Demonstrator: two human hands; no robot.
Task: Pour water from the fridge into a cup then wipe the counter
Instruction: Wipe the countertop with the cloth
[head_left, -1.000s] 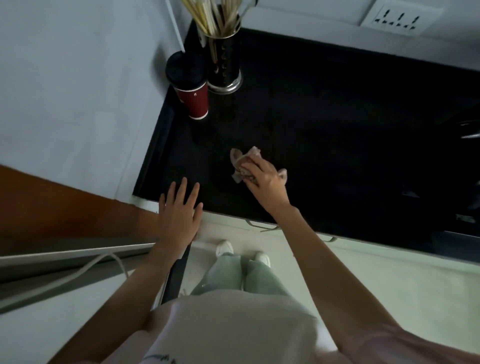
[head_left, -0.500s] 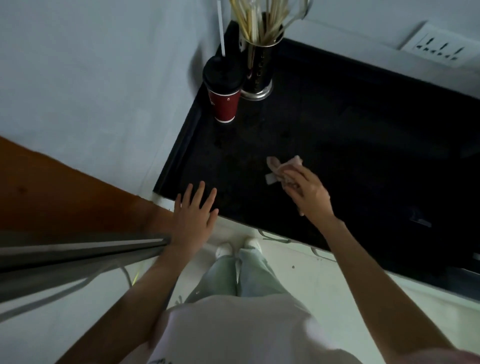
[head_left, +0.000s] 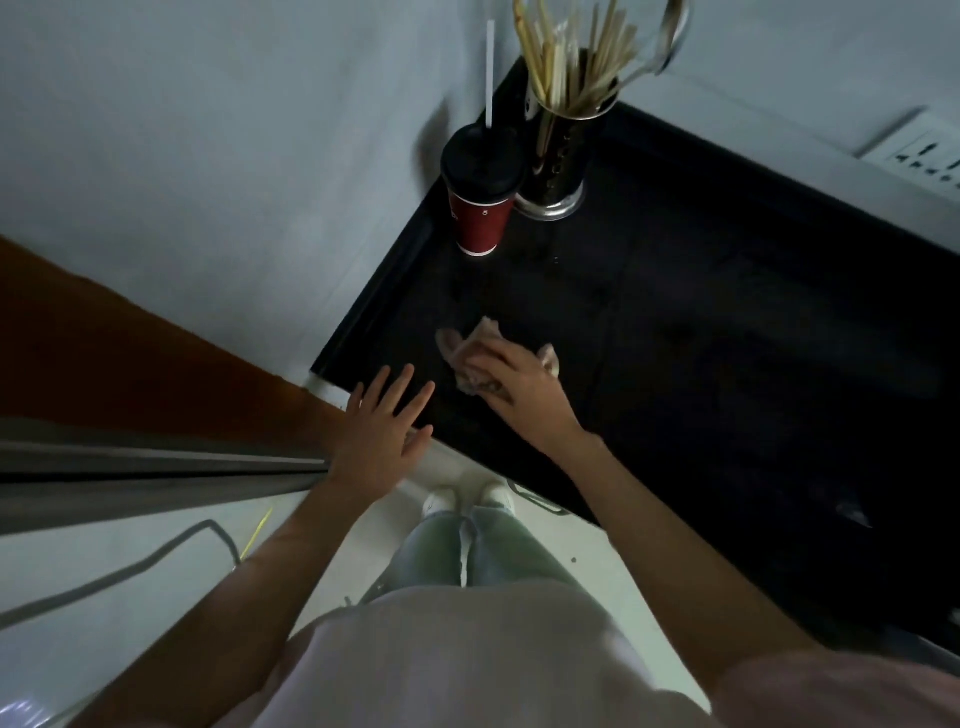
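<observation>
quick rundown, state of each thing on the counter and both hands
red cup: upright, black lid on, straw in
utensil holder: upright, full of chopsticks, right beside the cup
cloth: crumpled, pressed to the counter
right hand: closed on the cloth
left hand: open, fingers spread, holding nothing

Chopstick holder (head_left: 557, 171), wall socket (head_left: 922, 156)
</observation>
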